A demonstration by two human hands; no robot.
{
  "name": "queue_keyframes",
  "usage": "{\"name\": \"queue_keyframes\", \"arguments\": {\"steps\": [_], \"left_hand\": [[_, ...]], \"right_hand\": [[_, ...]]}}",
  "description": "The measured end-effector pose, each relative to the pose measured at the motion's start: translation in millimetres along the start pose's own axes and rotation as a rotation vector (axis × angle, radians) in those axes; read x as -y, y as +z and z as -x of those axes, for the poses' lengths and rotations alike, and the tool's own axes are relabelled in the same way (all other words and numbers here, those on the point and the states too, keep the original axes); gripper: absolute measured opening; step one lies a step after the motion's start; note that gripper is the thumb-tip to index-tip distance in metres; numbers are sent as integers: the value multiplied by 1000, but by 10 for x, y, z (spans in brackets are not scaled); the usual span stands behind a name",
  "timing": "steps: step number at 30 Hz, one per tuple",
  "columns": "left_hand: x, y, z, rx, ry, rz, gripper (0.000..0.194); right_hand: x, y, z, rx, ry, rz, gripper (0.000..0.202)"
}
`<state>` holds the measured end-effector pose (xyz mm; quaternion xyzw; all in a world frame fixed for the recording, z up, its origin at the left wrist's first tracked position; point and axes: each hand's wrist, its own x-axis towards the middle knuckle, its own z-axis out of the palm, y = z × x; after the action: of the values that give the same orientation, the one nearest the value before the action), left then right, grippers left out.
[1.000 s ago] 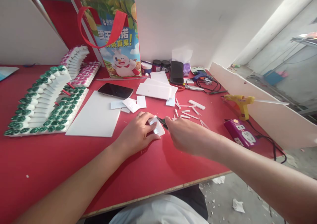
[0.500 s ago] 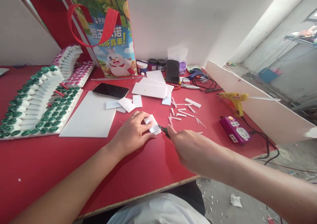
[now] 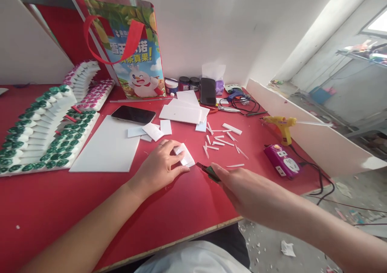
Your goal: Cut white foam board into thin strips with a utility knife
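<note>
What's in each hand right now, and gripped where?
Right hand: the knife, by its green handle. Left hand: the small white piece, by its left side, between thumb and fingers.

You are facing a bag (image 3: 140, 59) bearing white "雪王" and "诺"; its red handle (image 3: 136, 35) is crossing between them; yellow "茶真果!" is running below.

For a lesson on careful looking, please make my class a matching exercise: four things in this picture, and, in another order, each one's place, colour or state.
1. cutter
2. small white piece
3. glue gun
4. shopping bag

A. yellow body
B. upright, with colourful print
C. in the right hand
D. held by the left hand

Pairs: 1-C; 2-D; 3-A; 4-B
</note>
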<state>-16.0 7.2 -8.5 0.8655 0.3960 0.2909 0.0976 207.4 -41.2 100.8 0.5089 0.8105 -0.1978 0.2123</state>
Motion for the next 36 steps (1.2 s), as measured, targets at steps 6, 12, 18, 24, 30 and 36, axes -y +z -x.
{"name": "queue_keyframes", "arguments": {"steps": [6,12,18,24,30,36], "left_hand": [[28,43,-14,-20,-32,-18,21],[181,45,-100,-50,-32,-16,18],[200,27,-114,-30,-44,-12,22],[184,29,-126,-24,-54,-12,21],[183,32,-128,-15,-69,-29,24],[181,44,-126,-22,-69,-44,23]], "right_hand": [[-147,-112,-29,-235,57,-257,28],[-123,-237,-630,-360,179,-410,16],[-55,-321,-988,-270,65,-324,22],[-78,-249,-950,-242,30,-245,28],[-8,-338,-897,-148,36,-172,32],[76,-415,-912,-111,29,-140,33]]}}
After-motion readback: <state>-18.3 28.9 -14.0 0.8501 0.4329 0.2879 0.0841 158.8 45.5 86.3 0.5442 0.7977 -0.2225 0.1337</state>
